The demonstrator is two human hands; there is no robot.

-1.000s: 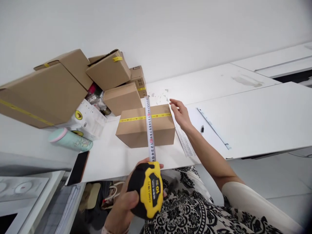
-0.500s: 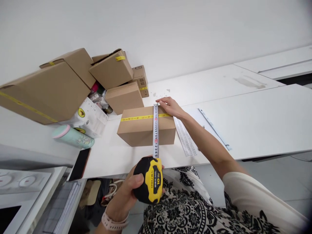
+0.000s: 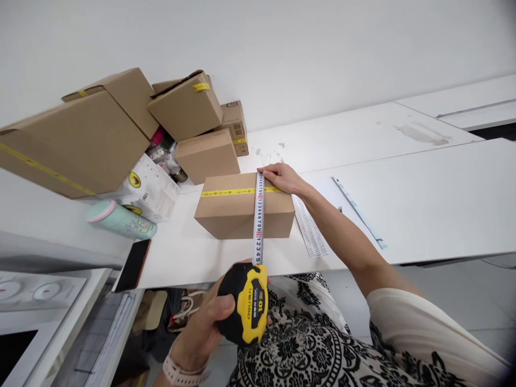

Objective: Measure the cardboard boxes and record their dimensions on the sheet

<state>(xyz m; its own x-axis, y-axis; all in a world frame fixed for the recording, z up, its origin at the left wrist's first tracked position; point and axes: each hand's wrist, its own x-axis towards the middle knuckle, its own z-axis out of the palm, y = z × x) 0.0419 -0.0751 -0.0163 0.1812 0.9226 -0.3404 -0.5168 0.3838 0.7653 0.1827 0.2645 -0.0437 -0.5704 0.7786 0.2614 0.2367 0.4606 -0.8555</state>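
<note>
My left hand (image 3: 207, 328) grips a yellow and black tape measure case (image 3: 246, 302) near my lap, just off the white table's (image 3: 423, 193) front edge. Its white blade (image 3: 258, 215) runs up across the top of a cardboard box (image 3: 237, 212) sealed with yellow tape. My right hand (image 3: 282, 178) rests at the box's far edge, fingers pressed down on the blade's end.
Several cardboard boxes (image 3: 80, 134) are piled at the back left against the wall. A mint green bottle (image 3: 121, 221) lies beside a white carton (image 3: 151, 188). A black phone (image 3: 133, 259) sits at the table's left edge. A printed sheet (image 3: 310, 228) and a ruler (image 3: 358, 212) lie to the right.
My right hand came down from beside the box onto the tape blade's end at the box's far edge. The blade shifted right and settled flat across the box top.
</note>
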